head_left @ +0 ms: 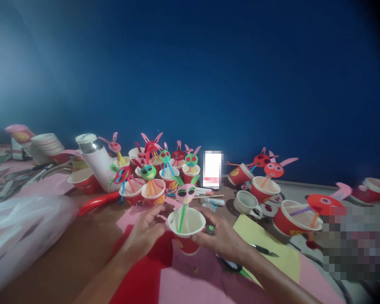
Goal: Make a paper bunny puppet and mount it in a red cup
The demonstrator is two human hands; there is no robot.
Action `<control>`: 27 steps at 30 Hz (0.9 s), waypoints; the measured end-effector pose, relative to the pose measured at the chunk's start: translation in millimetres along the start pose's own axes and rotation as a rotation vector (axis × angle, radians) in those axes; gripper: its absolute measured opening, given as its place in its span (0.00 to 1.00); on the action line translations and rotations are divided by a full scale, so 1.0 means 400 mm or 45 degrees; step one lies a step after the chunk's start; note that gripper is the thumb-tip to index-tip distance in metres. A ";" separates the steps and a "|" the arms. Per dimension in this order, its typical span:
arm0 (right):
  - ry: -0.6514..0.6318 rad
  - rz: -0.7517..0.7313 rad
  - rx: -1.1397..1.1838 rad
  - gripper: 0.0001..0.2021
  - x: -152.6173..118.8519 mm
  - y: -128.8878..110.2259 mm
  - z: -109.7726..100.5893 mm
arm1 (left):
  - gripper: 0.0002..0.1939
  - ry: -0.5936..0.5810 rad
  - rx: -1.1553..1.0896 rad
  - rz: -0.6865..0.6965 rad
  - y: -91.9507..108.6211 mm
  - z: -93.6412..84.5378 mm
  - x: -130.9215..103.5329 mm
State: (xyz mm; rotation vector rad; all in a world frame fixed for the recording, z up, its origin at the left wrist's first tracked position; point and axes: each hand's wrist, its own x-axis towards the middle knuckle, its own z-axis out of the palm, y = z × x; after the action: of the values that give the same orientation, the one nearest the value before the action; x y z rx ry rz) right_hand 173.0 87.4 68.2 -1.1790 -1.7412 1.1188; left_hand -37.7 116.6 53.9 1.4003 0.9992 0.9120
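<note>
A red paper cup [187,245] with a white rim stands upright before me, between my two hands. Inside it rises a green strip topped by a pink paper rabbit face [186,193] with green ears and dark eyes. My left hand [150,230] closes on the cup's left side, its fingers near a pink paper piece there. On the opposite side, my right hand [223,234] grips the cup with thumb low and fingers behind. Pink paper [193,283] and red paper [139,278] lie under the cup.
Behind stand several decorated cups, among them a green-faced one [148,172], and a white flask [98,164]. To the right are a white mug [245,203], a pen [263,250] on yellow paper [285,264], and an orange-faced cup [291,219]. Clear plastic [25,228] lies left.
</note>
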 end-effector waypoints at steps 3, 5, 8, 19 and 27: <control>-0.034 -0.034 -0.119 0.19 -0.004 0.001 0.009 | 0.17 0.050 -0.037 0.003 0.021 -0.015 -0.005; -0.066 -0.058 -0.203 0.17 -0.008 0.003 0.015 | 0.16 0.071 0.016 0.018 0.028 -0.018 -0.005; -0.088 -0.056 -0.269 0.20 -0.014 0.007 0.027 | 0.13 0.085 0.170 0.067 0.018 -0.008 -0.003; -0.168 -0.075 -0.092 0.21 -0.019 0.003 0.031 | 0.04 -0.005 -0.001 -0.019 0.009 0.032 -0.001; -0.241 -0.026 0.089 0.20 -0.012 0.042 0.041 | 0.08 0.107 -0.246 -0.040 0.013 0.054 -0.010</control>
State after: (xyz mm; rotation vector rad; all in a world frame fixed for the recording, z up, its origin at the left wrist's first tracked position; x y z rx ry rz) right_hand 164.8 81.9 46.3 -1.0386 -1.8349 1.3042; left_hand -18.4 105.3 57.7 1.1898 0.9661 1.0235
